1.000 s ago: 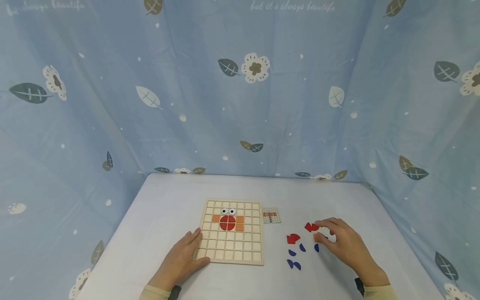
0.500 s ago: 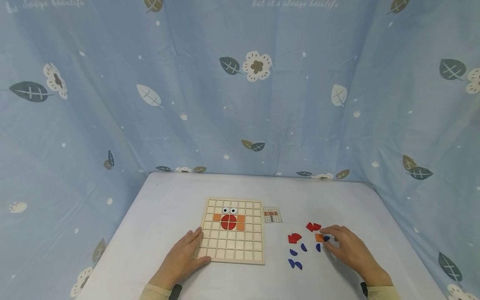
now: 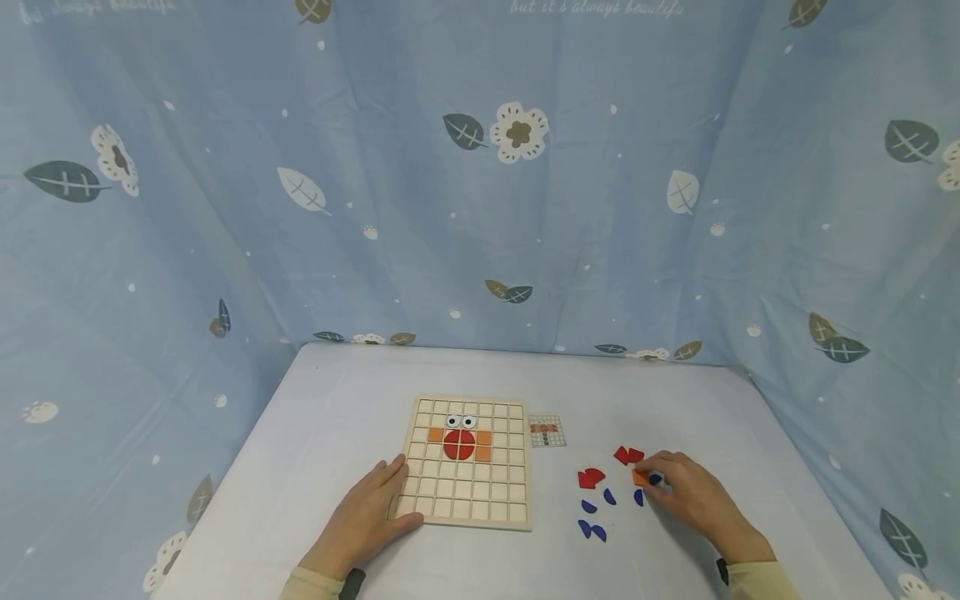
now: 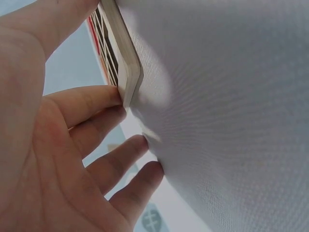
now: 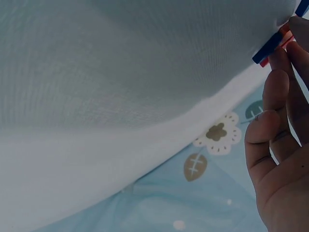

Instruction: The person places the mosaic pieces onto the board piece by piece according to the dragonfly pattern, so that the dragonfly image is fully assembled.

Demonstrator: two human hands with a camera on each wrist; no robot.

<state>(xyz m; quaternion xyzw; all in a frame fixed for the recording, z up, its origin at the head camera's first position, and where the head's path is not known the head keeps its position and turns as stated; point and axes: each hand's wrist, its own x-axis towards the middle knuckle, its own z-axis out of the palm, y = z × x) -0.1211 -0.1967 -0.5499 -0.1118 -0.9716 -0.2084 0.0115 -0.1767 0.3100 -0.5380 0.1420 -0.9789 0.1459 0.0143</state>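
A gridded board (image 3: 465, 489) is found flat on the counter (image 3: 360, 400), steadied at its left edge and near corner by the left hand (image 3: 363, 517), fingers extended and thumb spread wide. Two eye tiles (image 3: 461, 422), a red disc (image 3: 459, 444) and orange tiles (image 3: 483, 446) are seated in its cells. To its right, beyond a pattern card (image 3: 547, 431), an orange square (image 3: 639, 477) is pinched by the right hand (image 3: 693, 504), among loose red pieces (image 3: 594, 476) and blue pieces (image 3: 597, 532).
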